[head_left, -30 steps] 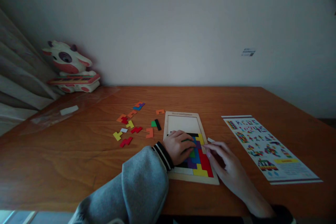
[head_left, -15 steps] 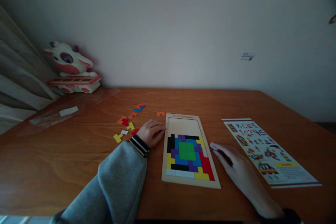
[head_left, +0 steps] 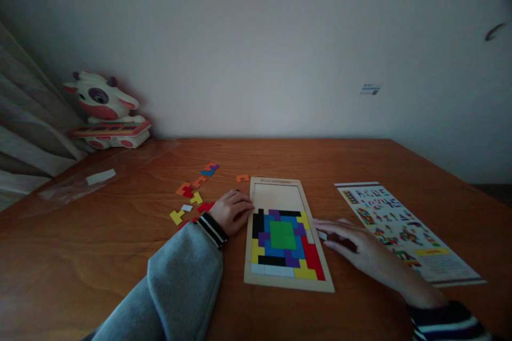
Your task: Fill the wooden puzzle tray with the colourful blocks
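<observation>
A wooden puzzle board [head_left: 288, 286] lies on the table, its lower part filled with coloured pieces around a green block [head_left: 283, 235]; its upper part shows bare wood. My left hand [head_left: 232, 211] rests at the board's left edge, fingers loosely bent and slightly apart, holding nothing visible. At the right edge, my right hand [head_left: 352, 242] has a small white piece [head_left: 322, 235] between thumb and fingers. Left of my left hand lie loose pieces, among them a yellow one [head_left: 176, 217], a white one [head_left: 186, 208] and an orange one [head_left: 242, 178].
A printed pattern sheet [head_left: 400, 224] lies at the right. At the back left stands a cow-shaped toy keyboard [head_left: 116, 128], with clear plastic wrap [head_left: 64, 186] in front of it. A curtain [head_left: 24, 117] hangs at the far left.
My right hand has moved slightly left, up to the board's right edge, with the white piece. The whole view has shifted a little. My left hand stays at the left edge.
</observation>
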Motion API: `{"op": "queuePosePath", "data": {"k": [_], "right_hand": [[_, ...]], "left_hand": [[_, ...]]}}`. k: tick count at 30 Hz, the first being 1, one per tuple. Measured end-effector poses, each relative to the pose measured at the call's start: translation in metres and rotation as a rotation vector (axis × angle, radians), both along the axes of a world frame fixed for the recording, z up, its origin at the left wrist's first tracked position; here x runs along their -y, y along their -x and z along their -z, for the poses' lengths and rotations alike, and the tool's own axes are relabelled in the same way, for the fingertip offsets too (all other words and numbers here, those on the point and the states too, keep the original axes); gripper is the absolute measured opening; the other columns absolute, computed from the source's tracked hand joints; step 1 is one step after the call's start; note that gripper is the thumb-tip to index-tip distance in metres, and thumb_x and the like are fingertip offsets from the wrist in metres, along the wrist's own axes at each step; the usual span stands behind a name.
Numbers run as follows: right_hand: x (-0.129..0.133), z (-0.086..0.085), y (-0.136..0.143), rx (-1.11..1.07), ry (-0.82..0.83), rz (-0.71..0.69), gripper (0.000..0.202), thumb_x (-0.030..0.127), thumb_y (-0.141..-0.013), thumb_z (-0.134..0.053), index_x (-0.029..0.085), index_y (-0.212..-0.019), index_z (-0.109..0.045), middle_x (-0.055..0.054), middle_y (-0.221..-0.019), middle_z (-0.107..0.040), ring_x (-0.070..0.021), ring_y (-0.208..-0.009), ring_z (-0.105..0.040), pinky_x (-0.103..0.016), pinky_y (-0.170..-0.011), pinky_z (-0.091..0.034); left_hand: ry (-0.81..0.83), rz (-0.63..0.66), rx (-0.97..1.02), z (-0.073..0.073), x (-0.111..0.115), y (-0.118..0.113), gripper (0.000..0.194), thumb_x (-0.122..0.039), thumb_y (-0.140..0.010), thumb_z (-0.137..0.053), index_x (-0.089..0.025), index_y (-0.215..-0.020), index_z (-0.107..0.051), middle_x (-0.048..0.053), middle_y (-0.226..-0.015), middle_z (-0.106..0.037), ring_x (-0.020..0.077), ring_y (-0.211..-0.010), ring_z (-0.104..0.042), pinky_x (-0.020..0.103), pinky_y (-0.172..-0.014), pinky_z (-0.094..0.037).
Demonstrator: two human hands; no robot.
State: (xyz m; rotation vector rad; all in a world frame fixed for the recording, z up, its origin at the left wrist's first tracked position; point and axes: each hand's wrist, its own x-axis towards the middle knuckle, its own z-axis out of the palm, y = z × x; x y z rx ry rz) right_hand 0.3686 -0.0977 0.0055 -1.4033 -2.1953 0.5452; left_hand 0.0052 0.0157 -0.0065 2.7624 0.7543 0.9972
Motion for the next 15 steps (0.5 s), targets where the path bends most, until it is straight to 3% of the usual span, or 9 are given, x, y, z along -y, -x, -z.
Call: {"op": "queuePosePath", "data": {"k": [8, 15], "right_hand": [[0.005, 0.018, -0.006, -0.019, -0.120, 0.100, 0.027, 0.036, -0.095, -0.057, 0.034, -0.118, -0.071, -0.003, -0.098, -0.073, -0.0195, -0.088, -0.071, -0.034, -0.079, -0.061], [0.012, 0.025, -0.003, -0.053, -0.284, 0.167, 0.024, 0.035, -0.094, -0.058, 0.031, -0.116, -0.069, -0.002, -0.109, -0.075, -0.0220, -0.099, -0.072, -0.037, -0.089, -0.061]], "left_hand": [[0.012, 0.046, -0.010, 0.008, -0.001, 0.001, 0.023, -0.021, -0.095, -0.052, -0.020, -0.108, -0.071, 0.008, -0.109, -0.073, 0.0193, -0.102, -0.066, 0.037, -0.092, -0.054], [0.035, 0.042, -0.043, 0.006, 0.004, 0.003, 0.023, -0.020, -0.095, -0.052, -0.021, -0.109, -0.070, 0.009, -0.112, -0.074, 0.0204, -0.108, -0.067, 0.037, -0.093, -0.053]]}}
